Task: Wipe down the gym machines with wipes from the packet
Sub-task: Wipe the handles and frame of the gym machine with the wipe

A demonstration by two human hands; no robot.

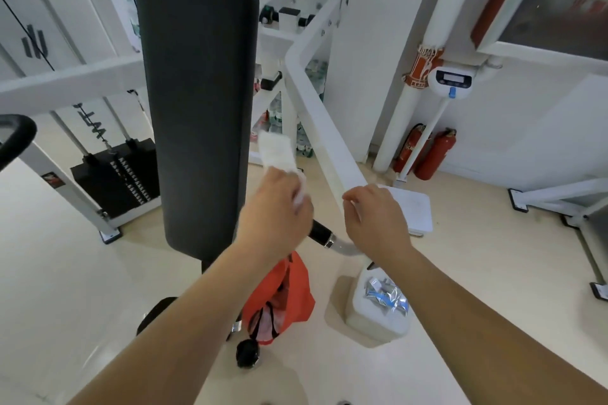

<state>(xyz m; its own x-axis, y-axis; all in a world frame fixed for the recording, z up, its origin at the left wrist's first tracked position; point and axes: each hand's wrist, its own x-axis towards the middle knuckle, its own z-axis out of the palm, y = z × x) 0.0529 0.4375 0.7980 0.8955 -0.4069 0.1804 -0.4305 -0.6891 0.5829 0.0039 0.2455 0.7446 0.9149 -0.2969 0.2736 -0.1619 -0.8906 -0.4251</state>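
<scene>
left hand (276, 207) grips a wipe (276, 151) by the back pad (197, 92) edge; right hand (375, 217) curled, hold unclear; wiping the pad looks next.

A white tub (368, 319) stands on the pale floor (65, 273). Beyond the tub lies a white scale platform (415, 210), with two red fire extinguishers (435, 154) farther back. Well left of the tub stands a gym machine (115, 174).
</scene>
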